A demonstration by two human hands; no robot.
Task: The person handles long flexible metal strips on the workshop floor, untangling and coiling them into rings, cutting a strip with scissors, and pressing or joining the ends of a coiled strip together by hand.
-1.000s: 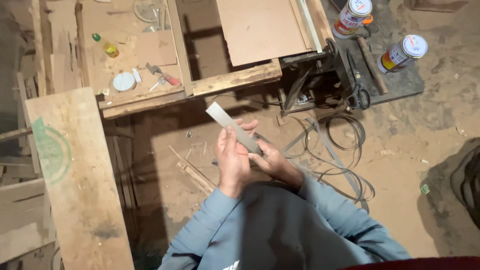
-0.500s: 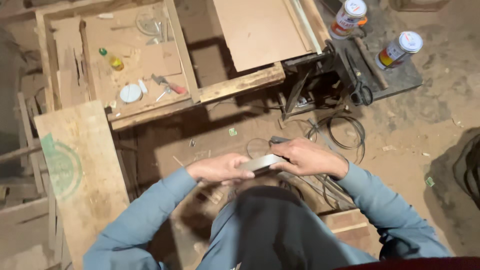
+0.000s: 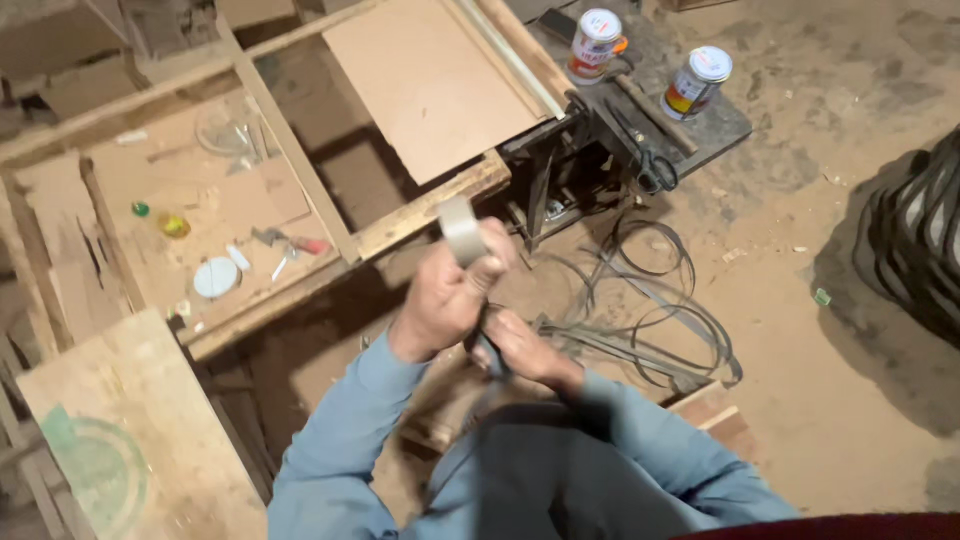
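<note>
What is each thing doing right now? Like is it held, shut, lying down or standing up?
Flat grey strip: held up, gripped in the left hand.
Right hand: closed around something dark, too blurred to tell.
Two tins: standing upright, lids on.
Metal bands: lying in loose loops on the floor.
Scissors: lying flat, blades shut.
White round lid: lying flat on the board.

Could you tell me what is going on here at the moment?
A person in a blue shirt holds a flat grey strip up in the left hand, while the right hand grips a dark object just below it. They are above a dirt floor, near a wooden frame, loose bands and two cans.
</note>
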